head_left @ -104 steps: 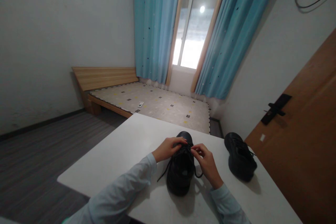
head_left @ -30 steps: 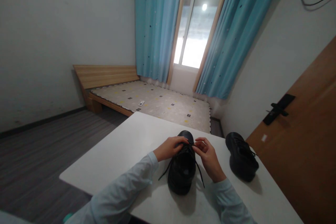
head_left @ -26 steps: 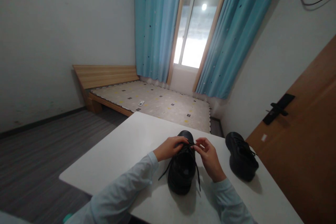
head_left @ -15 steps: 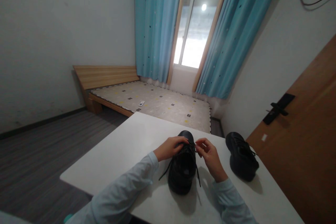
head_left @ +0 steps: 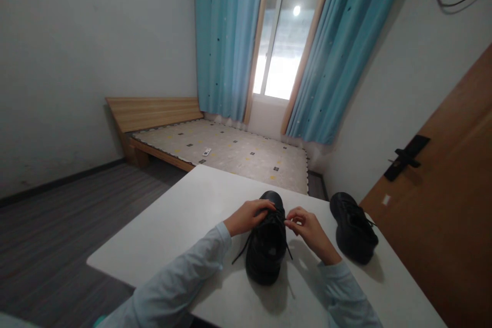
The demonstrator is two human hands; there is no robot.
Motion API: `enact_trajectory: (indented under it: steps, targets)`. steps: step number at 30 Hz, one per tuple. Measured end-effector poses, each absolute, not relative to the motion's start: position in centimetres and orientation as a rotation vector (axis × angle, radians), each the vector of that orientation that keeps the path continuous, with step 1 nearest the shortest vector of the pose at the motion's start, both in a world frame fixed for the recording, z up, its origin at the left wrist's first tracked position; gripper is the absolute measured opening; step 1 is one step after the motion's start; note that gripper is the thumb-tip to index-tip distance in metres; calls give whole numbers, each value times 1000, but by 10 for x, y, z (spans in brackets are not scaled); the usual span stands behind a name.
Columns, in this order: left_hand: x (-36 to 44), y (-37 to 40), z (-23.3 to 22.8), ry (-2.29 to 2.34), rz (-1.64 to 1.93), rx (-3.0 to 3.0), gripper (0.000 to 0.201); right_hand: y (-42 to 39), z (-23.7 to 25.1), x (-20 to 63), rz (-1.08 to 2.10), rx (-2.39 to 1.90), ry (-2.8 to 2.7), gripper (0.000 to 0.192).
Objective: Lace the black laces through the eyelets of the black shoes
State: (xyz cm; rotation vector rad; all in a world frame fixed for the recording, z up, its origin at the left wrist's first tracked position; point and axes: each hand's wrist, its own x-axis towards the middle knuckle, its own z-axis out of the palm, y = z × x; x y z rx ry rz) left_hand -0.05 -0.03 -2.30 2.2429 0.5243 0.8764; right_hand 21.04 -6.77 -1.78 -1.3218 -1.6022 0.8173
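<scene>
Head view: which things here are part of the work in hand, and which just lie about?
In hand: black lace-up shoe at table centre; its black lace; left hand on its upper; right hand pinching the lace.

Lying about: second black shoe, white table, small white object on the bed.

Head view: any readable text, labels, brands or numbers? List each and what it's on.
None readable.
Shoe under the left hand and right hand: black, no brand mark visible.
Second shoe: no mark visible.
Small white object on the bed: too small to read.
White patch on the door: too small to tell whether it bears text.
Table, curtains: no print, only dark dots on the curtains.
</scene>
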Motion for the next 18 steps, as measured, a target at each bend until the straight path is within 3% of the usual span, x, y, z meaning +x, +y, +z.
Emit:
enact_trajectory:
  steps: [18]
  targets:
    - [-2,0,-23,519,867,2247,31,-64,-28,241,452,-1510,-1517,9]
